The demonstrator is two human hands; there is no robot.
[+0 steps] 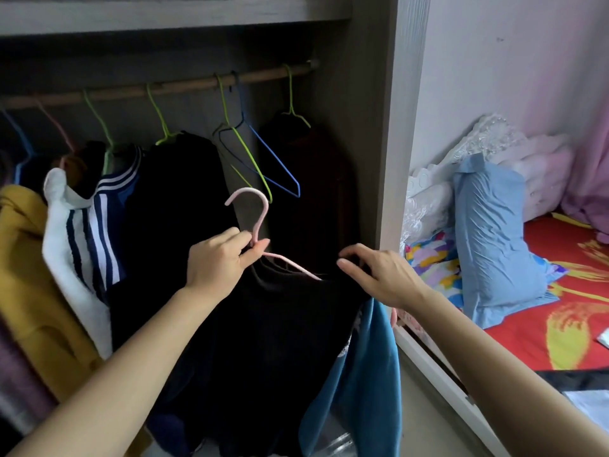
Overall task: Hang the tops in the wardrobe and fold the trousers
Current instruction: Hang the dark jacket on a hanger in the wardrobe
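A black top (263, 324) hangs on a pink hanger (255, 206), held up in front of the open wardrobe below the wooden rail (184, 85). My left hand (219, 262) grips the hanger at the base of its hook. My right hand (379, 275) pinches the top's right shoulder over the hanger's arm. A blue garment (359, 384) hangs down under my right wrist; how it is held is hidden.
On the rail hang a yellow top (29, 258), a white and navy striped jacket (89, 232), dark garments, and empty green (247, 153) and blue hangers (280, 166). The wardrobe side panel (389, 127) stands right. Beyond it is a bed with a blue pillow (494, 239).
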